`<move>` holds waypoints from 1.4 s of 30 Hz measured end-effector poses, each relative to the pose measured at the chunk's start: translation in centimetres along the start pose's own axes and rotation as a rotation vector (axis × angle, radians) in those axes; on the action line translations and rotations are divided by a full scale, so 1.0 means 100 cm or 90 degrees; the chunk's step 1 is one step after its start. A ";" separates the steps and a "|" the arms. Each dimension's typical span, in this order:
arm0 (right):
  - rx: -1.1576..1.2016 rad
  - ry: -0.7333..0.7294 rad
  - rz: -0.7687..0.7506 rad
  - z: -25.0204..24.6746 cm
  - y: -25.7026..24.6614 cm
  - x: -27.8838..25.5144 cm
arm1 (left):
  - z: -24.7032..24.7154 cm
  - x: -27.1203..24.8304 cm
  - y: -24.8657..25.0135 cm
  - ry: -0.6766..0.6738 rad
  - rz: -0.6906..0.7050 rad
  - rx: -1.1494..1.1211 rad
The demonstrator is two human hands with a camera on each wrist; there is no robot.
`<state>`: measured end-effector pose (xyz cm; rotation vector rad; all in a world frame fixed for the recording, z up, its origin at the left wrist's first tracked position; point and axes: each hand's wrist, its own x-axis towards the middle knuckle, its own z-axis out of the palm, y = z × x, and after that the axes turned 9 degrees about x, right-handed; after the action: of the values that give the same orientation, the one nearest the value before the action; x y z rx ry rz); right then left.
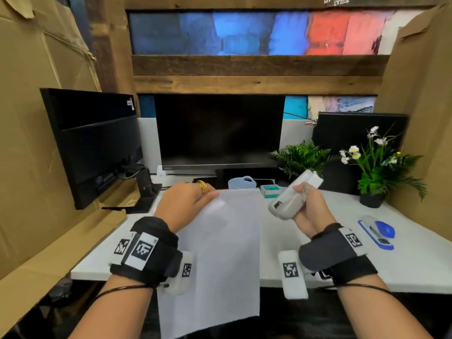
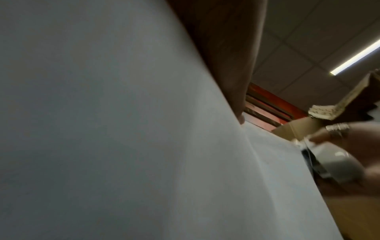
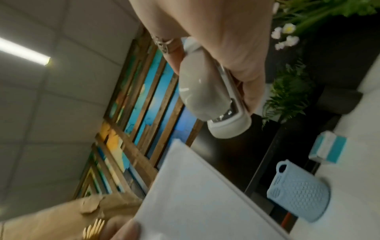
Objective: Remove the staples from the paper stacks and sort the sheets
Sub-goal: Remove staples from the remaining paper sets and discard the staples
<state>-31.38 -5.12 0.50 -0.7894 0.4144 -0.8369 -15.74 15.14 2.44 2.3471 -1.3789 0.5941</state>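
So the left hand (image 1: 189,200) is pinching the far left corner of the paper stack (image 1: 215,253), thumb and fingers curled over the top edge, gold ring on one finger. The stack hangs from that grip and drapes back toward the person, its lower part going past the near edge of the surface (image 1: 305,241). From the left wrist view the paper pretty much fills the picture, with a finger (image 2: 230,56) lying along its edge.

The right hand (image 1: 309,206) is wrapped around a grey-white stapler (image 1: 289,195), lifted off the surface just right of the stack's top right corner, not touching the paper. In the right wrist view the tool's metal-mouthed end points down toward the paper corner below it, with a clear gap between them.

To the right of that hand a blue stapler (image 1: 378,232) lies flat on the surface. Beyond both hands sit a small pale blue basket (image 1: 242,183) and a teal box (image 1: 270,190), near the dark monitor (image 1: 220,133).
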 end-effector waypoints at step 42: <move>-0.230 0.101 -0.261 -0.007 0.033 -0.010 | 0.030 0.002 0.068 -0.109 0.142 0.143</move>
<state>-30.71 -3.26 -2.43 -1.1715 0.5641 -1.2311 -21.08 10.35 0.65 2.4864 -1.7497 0.6522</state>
